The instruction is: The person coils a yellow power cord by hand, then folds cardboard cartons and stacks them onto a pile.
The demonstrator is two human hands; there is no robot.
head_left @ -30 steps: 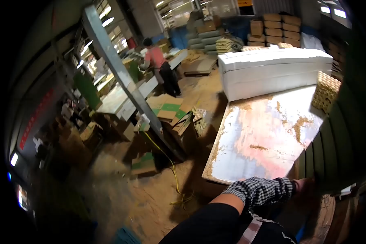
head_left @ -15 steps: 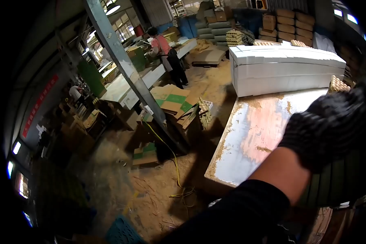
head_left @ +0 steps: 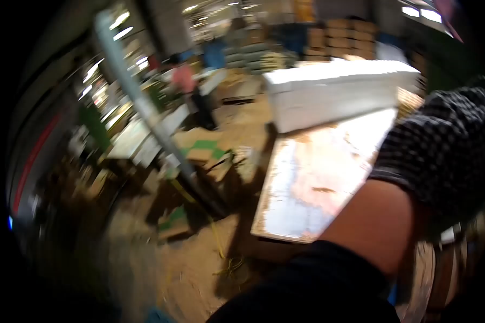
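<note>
My left hand (head_left: 442, 142), in a black and white patterned glove, reaches across to the right side of the head view. Its back and wrist face me. The fingers lie in shadow near the right edge, and I cannot make out whether they hold anything. Beside it is a worn table top (head_left: 291, 188) with pale and pinkish patches and sawdust along its edges. A long white block-like stack (head_left: 328, 102) rests on the table's far part. My right hand does not show.
A bundle of pale sticks (head_left: 408, 101) sits past the white stack. A slanted metal post (head_left: 140, 102) stands to the left, near cardboard pieces (head_left: 199, 151) and a yellow cord (head_left: 216, 237) on the dusty floor. Another person (head_left: 186, 86) stands farther back.
The view has swung, so the table, white stack and post appear farther left, and the picture is blurred. My left hand stays at the right, its glove lower and more turned.
</note>
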